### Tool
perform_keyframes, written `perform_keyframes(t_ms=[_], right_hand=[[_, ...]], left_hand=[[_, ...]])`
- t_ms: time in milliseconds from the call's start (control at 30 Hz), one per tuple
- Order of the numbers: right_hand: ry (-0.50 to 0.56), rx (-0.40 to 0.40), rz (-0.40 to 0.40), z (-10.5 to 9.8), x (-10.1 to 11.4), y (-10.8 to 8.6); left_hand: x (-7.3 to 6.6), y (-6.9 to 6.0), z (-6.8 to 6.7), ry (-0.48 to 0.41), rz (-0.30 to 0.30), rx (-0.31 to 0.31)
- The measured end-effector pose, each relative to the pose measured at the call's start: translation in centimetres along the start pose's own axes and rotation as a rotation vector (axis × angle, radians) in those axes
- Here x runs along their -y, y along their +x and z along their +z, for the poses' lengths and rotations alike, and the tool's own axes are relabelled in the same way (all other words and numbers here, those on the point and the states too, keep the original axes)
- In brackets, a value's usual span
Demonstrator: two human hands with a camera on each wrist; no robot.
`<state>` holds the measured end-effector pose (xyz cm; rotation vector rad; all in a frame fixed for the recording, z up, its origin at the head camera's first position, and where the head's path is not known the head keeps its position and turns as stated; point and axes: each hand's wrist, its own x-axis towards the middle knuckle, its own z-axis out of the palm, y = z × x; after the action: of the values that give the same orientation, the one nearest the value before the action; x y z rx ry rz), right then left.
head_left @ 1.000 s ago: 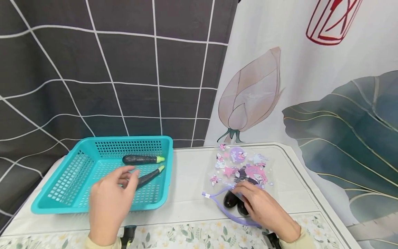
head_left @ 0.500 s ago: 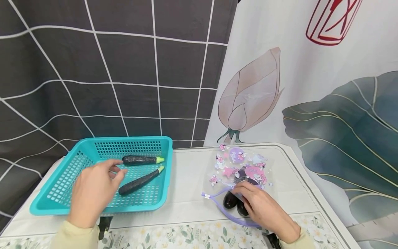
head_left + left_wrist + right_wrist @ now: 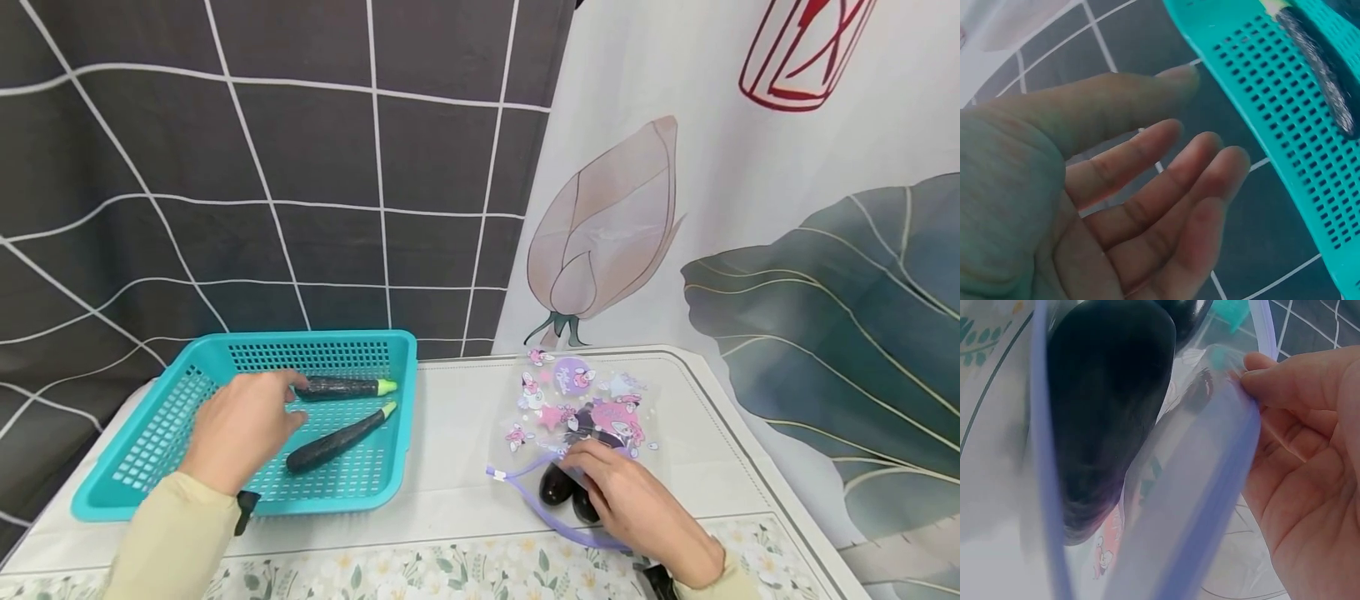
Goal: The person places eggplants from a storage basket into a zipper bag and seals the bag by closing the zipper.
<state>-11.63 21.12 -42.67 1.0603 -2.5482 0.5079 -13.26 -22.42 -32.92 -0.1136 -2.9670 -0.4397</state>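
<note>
My left hand (image 3: 243,425) is over the turquoise basket (image 3: 337,506), its fingertips at the blunt end of the rear zucchini (image 3: 341,387), dark with a light-green tip. In the left wrist view the fingers (image 3: 1141,215) are loosely bent around nothing. A second zucchini (image 3: 337,442) lies slanted in front of it. On the right, my right hand (image 3: 633,504) pinches the purple-edged mouth of a clear printed zip bag (image 3: 551,414). Glossy black eggplants (image 3: 555,483) lie inside the bag; the right wrist view shows a large one (image 3: 1107,412) close up. My hand partly covers them.
A white cover (image 3: 450,433) lies on the table, with a floral strip (image 3: 420,571) along the near side. Behind hang a dark gridded curtain (image 3: 322,167) and a white printed cloth (image 3: 712,275). The bag's white slider (image 3: 499,475) is at its left corner.
My left hand has moved left and away from above the front zucchini, then forward to the rear one, uncovering the front one. My right hand stays at the bag.
</note>
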Motion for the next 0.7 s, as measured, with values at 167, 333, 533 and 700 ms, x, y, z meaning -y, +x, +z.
perform_keyframes(t_ms=[167,333,533,700], right_hand=[[0.006,0.01,0.003,0.0,0.0,0.0],[0.013,0.023,0.006,-0.1,0.0,0.0],[0.011,0.018,0.004,0.0,0.0,0.0],[0.012,0.02,0.009,-0.1,0.0,0.0]], left_hand=[[0.7,0.8,0.2,0.023,0.028,0.075],[1.4,1.5,0.4,0.039,0.041,0.169],[1.6,2.5,0.9,0.052,0.026,0.267],[2.2,3.3,1.4,0.057,0.035,0.36]])
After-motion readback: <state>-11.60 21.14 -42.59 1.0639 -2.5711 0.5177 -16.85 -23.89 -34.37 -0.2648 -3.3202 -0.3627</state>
